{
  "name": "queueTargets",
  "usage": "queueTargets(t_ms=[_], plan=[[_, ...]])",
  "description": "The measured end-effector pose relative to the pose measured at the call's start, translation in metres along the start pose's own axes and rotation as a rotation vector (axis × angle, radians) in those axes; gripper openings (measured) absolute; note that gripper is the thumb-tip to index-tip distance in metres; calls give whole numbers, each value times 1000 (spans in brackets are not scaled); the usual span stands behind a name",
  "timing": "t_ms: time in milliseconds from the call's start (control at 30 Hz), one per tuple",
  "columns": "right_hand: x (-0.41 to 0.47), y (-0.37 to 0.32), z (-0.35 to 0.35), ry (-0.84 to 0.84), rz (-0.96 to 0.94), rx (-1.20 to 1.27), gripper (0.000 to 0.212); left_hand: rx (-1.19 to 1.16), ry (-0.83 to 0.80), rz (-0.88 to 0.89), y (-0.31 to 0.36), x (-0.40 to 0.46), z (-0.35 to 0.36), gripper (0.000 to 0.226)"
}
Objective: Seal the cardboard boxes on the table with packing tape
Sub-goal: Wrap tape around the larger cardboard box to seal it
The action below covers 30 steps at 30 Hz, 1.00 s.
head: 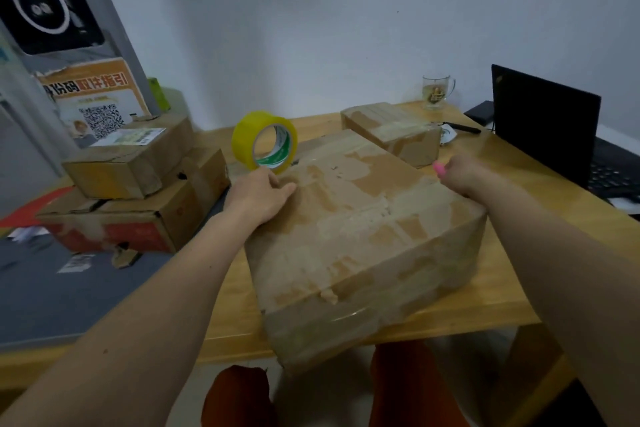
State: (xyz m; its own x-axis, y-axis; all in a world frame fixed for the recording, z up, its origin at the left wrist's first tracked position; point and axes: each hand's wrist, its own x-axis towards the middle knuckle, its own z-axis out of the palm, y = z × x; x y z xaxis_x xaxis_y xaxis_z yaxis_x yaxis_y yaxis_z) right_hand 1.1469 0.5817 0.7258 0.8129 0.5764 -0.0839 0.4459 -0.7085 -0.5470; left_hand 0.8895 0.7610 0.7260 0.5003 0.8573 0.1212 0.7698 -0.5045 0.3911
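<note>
Resting flat on the left part of the large box's top, the left hand [260, 196] has its fingers nearly straight against the cardboard. The right hand [460, 173] sits at the top's right edge with fingers curled around something pink [439, 168], too blurred to identify. The large cardboard box [363, 243], patched with old tape, lies on the wooden table [519, 295] and overhangs its near edge. One yellow tape roll [265, 141] stands on edge just behind the left hand, at the box's far left corner. Four boxes show: the large one, a smaller box [391, 130] touching its far right side, and two stacked boxes [138, 191] to the left. Farther right stand one glass mug [437, 92], a pen [462, 127] and an open laptop [543, 121].
</note>
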Motion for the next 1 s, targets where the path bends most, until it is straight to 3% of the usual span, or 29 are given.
queueTargets(t_ms=[67, 133, 333, 400, 500, 567, 600, 800, 1000], plan=[[-10, -17, -12, 21, -73, 248, 26, -129, 102, 16, -12, 1, -4, 19], [-25, -43, -20, 28, -219, 358, 31, -243, 170, 11, -24, 3, -6, 14], [-82, -111, 21, -65, -578, 115, 16, -298, 324, -48, -40, 26, -13, 22], [-99, -123, 46, -22, -631, -66, 20, -248, 270, -41, -45, 41, -18, 35], [-114, -131, 74, 94, -695, -243, 10, -349, 13, 67, -51, 61, -19, 70], [-116, -133, 85, 140, -764, -312, 9, -287, -88, 35, -52, 66, -17, 54], [-115, -134, 88, 144, -799, -342, 11, -188, -101, 33, -52, 68, -17, 48], [-77, -109, 66, 65, -986, -317, 18, 145, -154, 12, -50, 61, -14, 67], [-56, -94, 21, 31, -875, -352, 25, 293, -65, -83, -20, 17, -2, 67]])
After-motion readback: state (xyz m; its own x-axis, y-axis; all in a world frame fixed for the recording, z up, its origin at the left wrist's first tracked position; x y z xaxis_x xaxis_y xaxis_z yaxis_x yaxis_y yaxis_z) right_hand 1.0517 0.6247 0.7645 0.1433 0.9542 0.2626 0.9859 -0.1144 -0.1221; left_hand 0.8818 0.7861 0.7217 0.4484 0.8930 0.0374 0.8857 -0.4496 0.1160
